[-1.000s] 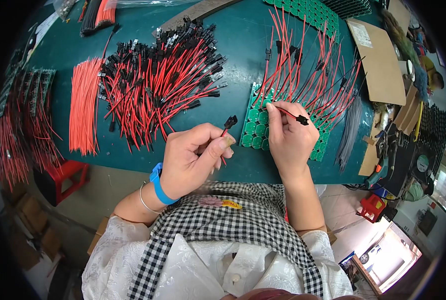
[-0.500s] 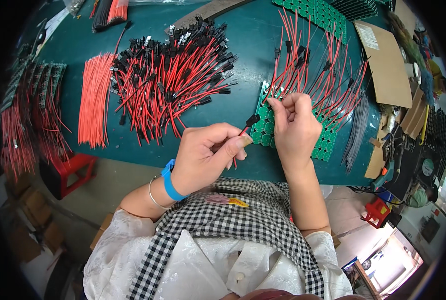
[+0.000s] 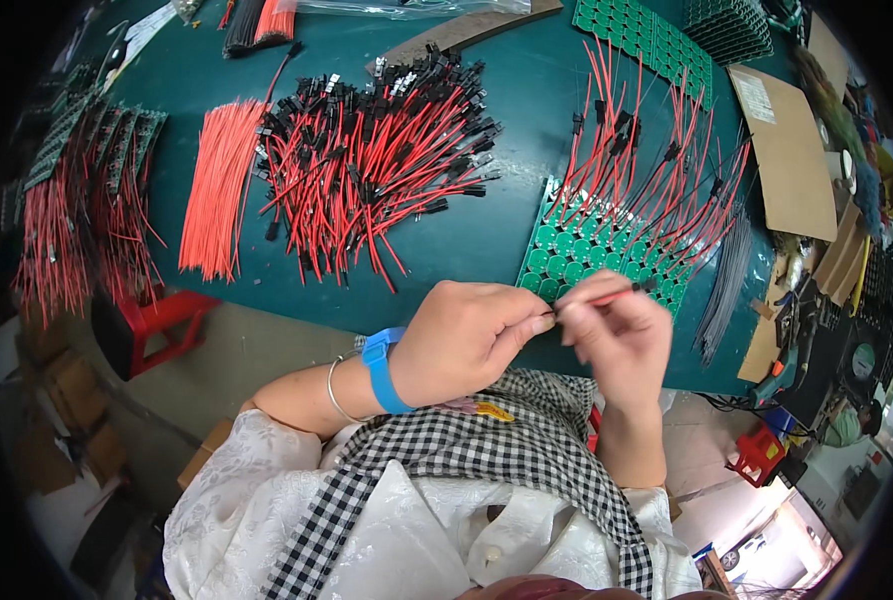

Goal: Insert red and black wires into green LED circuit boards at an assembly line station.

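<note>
My left hand (image 3: 471, 335), a blue band at its wrist, pinches one end of a red-and-black connector lead (image 3: 614, 296) between thumb and forefinger. My right hand (image 3: 621, 335) closes on the same lead, its fingers bent and slightly blurred. The lead lies across them, black connector pointing right. Just beyond both hands is a green circuit board panel (image 3: 556, 243) of round pads. Red and black leads (image 3: 656, 190) stand up from its far part. To the left spreads a big pile of red-and-black connector leads (image 3: 366, 180).
A bundle of red wires (image 3: 214, 190) lies left of the pile, and grey wires (image 3: 726, 285) lie right of the panel. Wired boards (image 3: 96, 150) hang over the left table edge. More green panels (image 3: 646, 40) and cardboard (image 3: 784, 150) are at far right. Red stools (image 3: 166, 325) stand below.
My hands have come together. The right hand left the panel and joined the left on the lead, whose connector has swung from upright to pointing right. The whole view has shifted slightly.
</note>
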Demonstrator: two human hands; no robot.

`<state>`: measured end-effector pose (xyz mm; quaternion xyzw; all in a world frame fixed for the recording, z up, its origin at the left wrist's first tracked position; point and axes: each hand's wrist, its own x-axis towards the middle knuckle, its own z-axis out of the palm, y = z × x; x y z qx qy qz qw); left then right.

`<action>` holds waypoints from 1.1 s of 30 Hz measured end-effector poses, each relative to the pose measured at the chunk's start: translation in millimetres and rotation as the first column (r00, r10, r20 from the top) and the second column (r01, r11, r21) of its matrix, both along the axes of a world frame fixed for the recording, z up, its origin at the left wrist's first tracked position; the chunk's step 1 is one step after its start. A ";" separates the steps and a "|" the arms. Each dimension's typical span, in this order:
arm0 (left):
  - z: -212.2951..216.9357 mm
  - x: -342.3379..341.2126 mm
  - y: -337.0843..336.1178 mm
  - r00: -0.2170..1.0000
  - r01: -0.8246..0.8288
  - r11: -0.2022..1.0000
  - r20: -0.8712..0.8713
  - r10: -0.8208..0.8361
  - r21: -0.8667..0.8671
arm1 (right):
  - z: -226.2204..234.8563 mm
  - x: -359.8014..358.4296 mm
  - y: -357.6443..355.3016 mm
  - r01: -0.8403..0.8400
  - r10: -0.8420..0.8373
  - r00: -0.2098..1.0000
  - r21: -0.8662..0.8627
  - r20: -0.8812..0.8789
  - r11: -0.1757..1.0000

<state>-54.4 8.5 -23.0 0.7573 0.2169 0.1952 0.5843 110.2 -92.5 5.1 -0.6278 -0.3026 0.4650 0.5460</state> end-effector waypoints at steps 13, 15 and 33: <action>11.2 -4.8 29.5 0.981 0.017 0.828 -0.171 0.095 0.560 | -36.8 30.7 9.2 0.305 -0.288 0.860 0.029 0.421 0.952; 10.2 -8.9 48.5 0.961 -0.163 0.730 -0.061 0.269 0.664 | -47.7 32.8 12.1 0.271 -0.285 0.788 0.108 0.545 0.956; -0.3 -21.0 76.2 0.863 -0.344 0.658 -0.050 0.502 0.670 | -58.0 30.9 19.3 0.204 -0.312 0.660 0.236 0.684 0.950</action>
